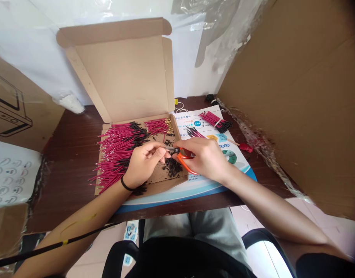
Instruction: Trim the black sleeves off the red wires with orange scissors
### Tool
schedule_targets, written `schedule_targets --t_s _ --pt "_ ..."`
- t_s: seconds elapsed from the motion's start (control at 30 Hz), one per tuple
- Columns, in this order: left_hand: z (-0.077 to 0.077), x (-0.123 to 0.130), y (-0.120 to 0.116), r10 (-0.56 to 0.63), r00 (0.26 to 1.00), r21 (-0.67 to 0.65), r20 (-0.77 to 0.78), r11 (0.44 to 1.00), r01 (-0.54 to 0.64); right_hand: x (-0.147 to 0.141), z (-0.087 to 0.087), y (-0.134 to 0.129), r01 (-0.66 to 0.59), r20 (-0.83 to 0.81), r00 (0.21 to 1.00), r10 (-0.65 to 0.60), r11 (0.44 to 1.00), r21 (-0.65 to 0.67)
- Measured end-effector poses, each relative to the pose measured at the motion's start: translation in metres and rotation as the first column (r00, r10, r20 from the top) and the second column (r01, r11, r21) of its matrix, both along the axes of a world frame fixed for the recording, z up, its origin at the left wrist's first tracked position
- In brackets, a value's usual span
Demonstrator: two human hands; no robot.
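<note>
You are pinching a thin dark wire (168,147) between the thumb and fingers of your left hand (144,163), with its metal tip pointing toward your right hand (204,159). Your right fingers are wrapped around orange-handled snips (184,162), and the steel blades (175,149) are sitting right at the wire, though you cannot tell from this view whether they are biting it. Your hands are nearly touching, with the snips between them.

Just below them, black scraps (173,168) are piling up on the base of an open cardboard box (119,77), whose lid is standing up behind. Red wires with black ends (116,154) are fanning out across the box to your left, and a smaller bunch with gold tips (157,126) is lying at its far edge. A black band (125,184) is circling your left wrist, and a black cable (50,245) is running across that forearm.

To the right, a printed poster (200,127) is spreading out from under the box, carrying a banded red bundle (214,121). A red-handled tool (245,147) is lying just past it. Everything is resting on a dark wooden table (64,154), with a large cardboard sheet (293,96) standing along its right side and a plastic-covered white wall (29,38) behind.
</note>
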State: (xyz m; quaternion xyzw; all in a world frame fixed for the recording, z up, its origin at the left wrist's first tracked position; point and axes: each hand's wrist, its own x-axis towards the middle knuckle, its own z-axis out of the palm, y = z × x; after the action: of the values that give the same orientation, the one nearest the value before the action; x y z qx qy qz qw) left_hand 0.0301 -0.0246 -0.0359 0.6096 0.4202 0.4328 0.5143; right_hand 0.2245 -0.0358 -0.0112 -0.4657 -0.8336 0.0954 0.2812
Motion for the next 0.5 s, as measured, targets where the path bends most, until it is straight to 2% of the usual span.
schedule_targets --t_s 0.33,0.5 --pt "0.006 0.001 -0.0021 0.027 0.996 0.065 -0.087 0.998 -0.021 0.0009 -0.0021 0.0008 -0.004 0.025 1.0 0.003 1.0 0.018" --pt "0.0042 0.0 -0.0036 0.045 0.995 0.111 -0.09 0.993 -0.035 0.004 -0.0012 0.0013 -0.034 0.103 0.994 0.028 0.998 0.059"
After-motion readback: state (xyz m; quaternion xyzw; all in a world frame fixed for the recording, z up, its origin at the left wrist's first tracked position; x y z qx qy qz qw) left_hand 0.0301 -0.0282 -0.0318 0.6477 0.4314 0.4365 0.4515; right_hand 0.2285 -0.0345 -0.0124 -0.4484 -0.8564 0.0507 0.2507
